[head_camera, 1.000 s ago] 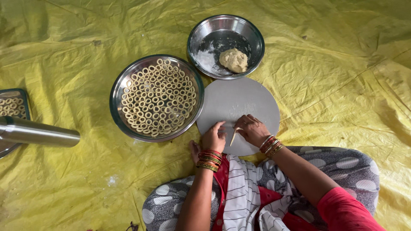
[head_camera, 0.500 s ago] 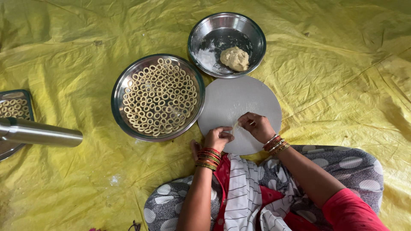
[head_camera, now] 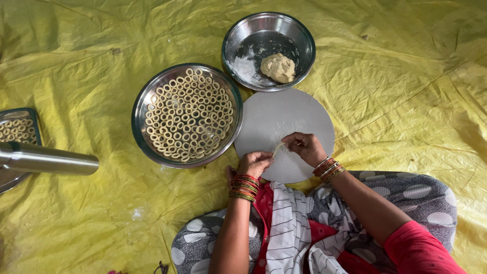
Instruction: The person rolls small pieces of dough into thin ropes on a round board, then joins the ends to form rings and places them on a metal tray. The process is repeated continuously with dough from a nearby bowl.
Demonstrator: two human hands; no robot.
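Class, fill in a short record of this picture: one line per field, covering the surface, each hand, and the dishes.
Surface: yellow sheet
Left hand: pinching one end of a thin dough strip
Right hand: pinching the other end
Under the hands: round grey board
Large steel plate: full of dough rings
Small steel bowl: dough lump
Far left: steel cylinder

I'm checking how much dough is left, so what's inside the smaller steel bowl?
The smaller steel bowl holds one lump of pale dough and a dusting of white flour on its base. What lies beneath the lump is covered.
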